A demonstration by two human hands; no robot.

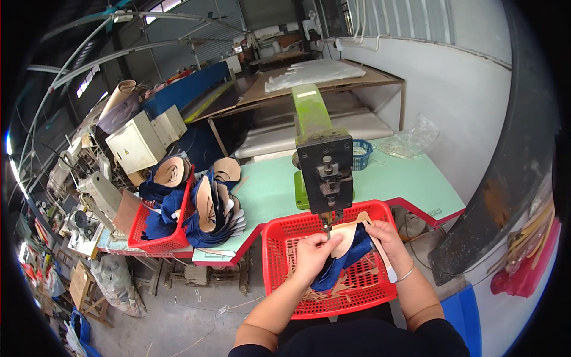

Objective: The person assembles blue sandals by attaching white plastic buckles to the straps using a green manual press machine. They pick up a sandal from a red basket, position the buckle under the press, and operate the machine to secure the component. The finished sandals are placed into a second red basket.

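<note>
Both my hands hold a shoe upper of navy-blue fabric with a tan lining (355, 249) at the working end of a green sewing-type machine (311, 113) with a black head plate (325, 169). My left hand (310, 256) pinches its left edge, thumb and fingertips right beside the machine's foot. My right hand (386, 241) grips the far right edge; a pale strip-like edge of the upper hangs down by that wrist. Under the hands is a red plastic basket (272, 253) with tan scraps on its bottom. The exact contact at the machine's tip is too small to make out.
On the green tabletop (267, 193) to the left stand a stack of blue-and-tan shoe uppers (217, 208) and a red basket (156, 243) of more. Behind the machine is a small blue basket (361, 156). A dark pillar (496, 172) rises close on the right.
</note>
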